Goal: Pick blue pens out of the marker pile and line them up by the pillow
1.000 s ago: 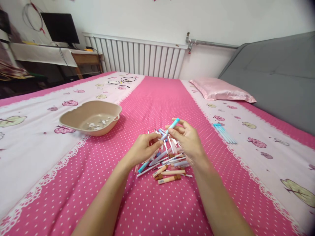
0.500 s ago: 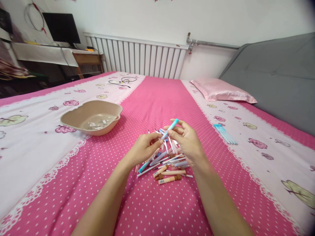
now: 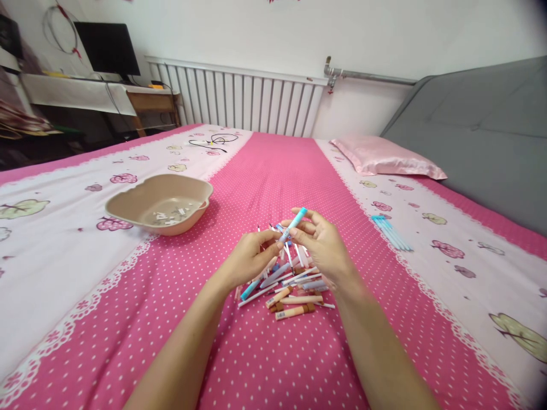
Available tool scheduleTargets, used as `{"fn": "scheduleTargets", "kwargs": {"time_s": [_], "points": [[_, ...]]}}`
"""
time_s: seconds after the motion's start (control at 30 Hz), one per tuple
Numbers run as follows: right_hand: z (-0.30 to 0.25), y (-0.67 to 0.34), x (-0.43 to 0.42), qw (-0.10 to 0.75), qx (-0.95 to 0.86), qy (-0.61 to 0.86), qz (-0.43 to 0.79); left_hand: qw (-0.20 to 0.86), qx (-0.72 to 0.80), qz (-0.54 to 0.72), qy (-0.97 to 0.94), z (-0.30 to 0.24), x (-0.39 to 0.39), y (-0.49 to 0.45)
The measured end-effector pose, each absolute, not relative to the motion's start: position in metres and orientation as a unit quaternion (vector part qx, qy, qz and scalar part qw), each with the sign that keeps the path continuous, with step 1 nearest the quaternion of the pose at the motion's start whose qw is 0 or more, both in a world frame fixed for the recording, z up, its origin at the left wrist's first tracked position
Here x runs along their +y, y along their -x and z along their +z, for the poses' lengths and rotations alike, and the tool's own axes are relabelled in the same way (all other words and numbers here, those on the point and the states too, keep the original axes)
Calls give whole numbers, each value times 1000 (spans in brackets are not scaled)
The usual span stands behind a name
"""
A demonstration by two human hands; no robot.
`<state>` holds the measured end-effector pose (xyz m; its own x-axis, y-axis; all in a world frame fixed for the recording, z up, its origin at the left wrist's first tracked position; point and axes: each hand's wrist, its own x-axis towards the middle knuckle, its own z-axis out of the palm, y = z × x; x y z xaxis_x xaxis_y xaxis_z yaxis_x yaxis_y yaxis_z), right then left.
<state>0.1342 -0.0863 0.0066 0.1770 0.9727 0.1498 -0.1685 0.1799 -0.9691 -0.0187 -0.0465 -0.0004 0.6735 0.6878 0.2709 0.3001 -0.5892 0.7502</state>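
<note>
Over the heap of pens (image 3: 290,282) on the pink bed (image 3: 273,353), the right hand (image 3: 327,245) and left hand (image 3: 248,259) both had their fingers pinched on one blue pen (image 3: 294,222), tilted up, with a tan bowl (image 3: 128,199) well apart to the left.

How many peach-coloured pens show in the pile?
3 peach-coloured pens, front of the pile: one angled left, one flat beside it, one nearest. Others may be buried.
</note>
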Motion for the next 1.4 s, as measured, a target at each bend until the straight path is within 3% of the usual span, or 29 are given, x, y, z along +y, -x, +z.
{"fn": "scheduleTargets", "kwargs": {"time_s": [1.03, 1.4], "points": [[8, -134, -88, 596, -460, 486, 443, 355, 297, 292, -837, 1, -50, 16], [6, -132, -87, 567, -519, 555, 319, 381, 306, 311, -816, 1, -53, 12]]}}
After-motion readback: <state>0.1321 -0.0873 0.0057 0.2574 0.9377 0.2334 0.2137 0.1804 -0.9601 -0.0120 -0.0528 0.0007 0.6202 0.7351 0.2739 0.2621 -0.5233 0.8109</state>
